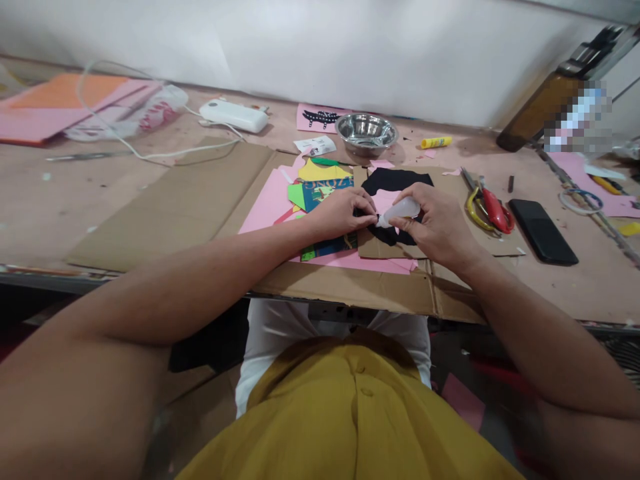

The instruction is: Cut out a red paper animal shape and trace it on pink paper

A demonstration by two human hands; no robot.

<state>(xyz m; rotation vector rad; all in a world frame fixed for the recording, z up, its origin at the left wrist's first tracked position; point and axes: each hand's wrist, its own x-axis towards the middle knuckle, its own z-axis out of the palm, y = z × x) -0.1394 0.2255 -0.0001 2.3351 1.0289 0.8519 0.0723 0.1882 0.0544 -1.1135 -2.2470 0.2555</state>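
Bottle of translucent white plastic with a narrow nozzle [404, 209] sits inside the right grip [437, 220], tilted, its nozzle pointing toward the left grip [343, 212] and ending just beside those fingertips. Beneath them, a black cut-out of flat sheet material [400, 180] lies with pink paper showing inside its outline, on a small brown cardboard panel [375, 251]. What the white bottle contains cannot be made out. Beyond the hands stands a round, shiny steel bowl [367, 145], reflections across its inside; farther off to the right, a tall amber bottle with a black top [540, 110] leans, its contents unclear. The right thumb and fingers press around the bottle from both sides; the left thumb and fingertips are drawn close together at the black material, and whether they pinch it I cannot tell. Left of the panel lie a blue printed sheet [325, 190] and pink paper sheets [263, 200]. On the right are yellow-handled metal scissors [473, 203], a red-handled hand tool [495, 210] touching them, and a black rectangular phone [544, 231]. A yellow plastic tube [437, 143] lies right of the bowl, and a white oblong device [235, 116] farther left, all on the pinkish tabletop [595, 287].
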